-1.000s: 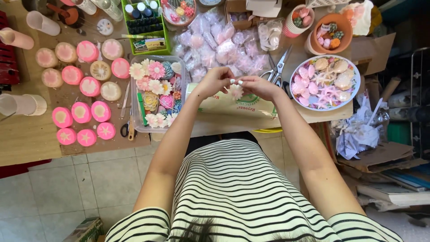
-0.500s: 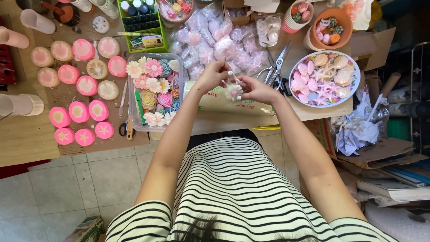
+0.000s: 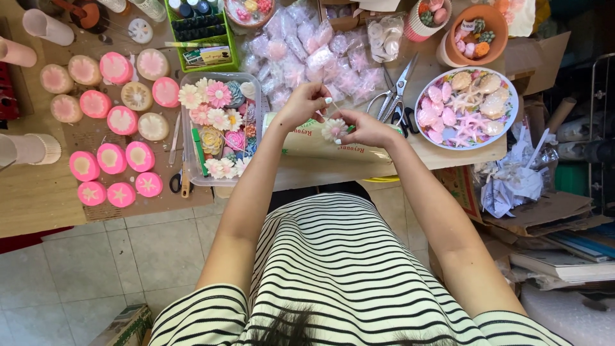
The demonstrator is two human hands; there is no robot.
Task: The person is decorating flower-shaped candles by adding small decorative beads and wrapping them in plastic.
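above the front edge of the counter (image 3: 38,205), over a long roll of pale wrapping material (image 3: 314,146), both hands work one small flower-shaped soap (image 3: 334,130), white-petalled with a pink middle. the right hand (image 3: 366,128) is pinched shut on the flower; the left hand (image 3: 302,102) has its fingertips closed on what looks like clear film at the flower's top, though the film itself is hard to make out. the step in hand looks like wrapping a single piece. just left sits a clear tray of flower soaps (image 3: 218,128), with pink round moulds (image 3: 112,157) beyond; scissors (image 3: 396,96) and a plate of shell and star soaps (image 3: 466,109) crowd the right, bagged pieces (image 3: 307,57) behind.
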